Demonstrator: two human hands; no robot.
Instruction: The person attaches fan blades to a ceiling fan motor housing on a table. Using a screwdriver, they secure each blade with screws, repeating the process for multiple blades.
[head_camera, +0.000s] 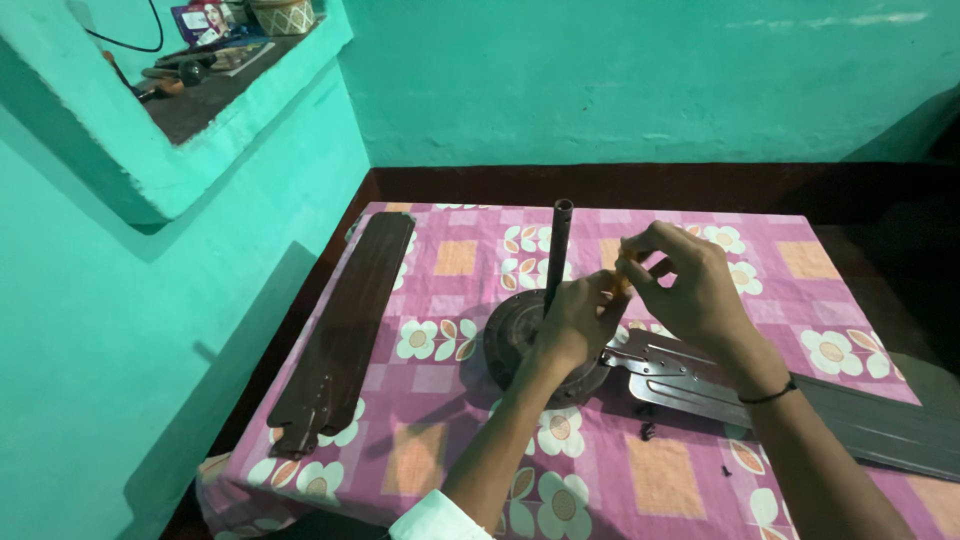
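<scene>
A brown ceiling-fan motor (512, 338) with an upright dark rod (558, 250) sits on a table with a pink flowered cloth (455, 400). My left hand (575, 318) hovers over the motor, fingertips pinched on a small orange piece (618, 283). My right hand (690, 285), with a black band at the wrist, meets it from the right and pinches the same small piece. A metal fan blade (700, 375) lies attached at the motor's right, under my right forearm.
A loose dark brown fan blade (350, 330) lies along the table's left edge. Small dark screws (648, 430) rest on the cloth near me. Turquoise walls stand close; a wall niche (200, 80) at upper left holds clutter.
</scene>
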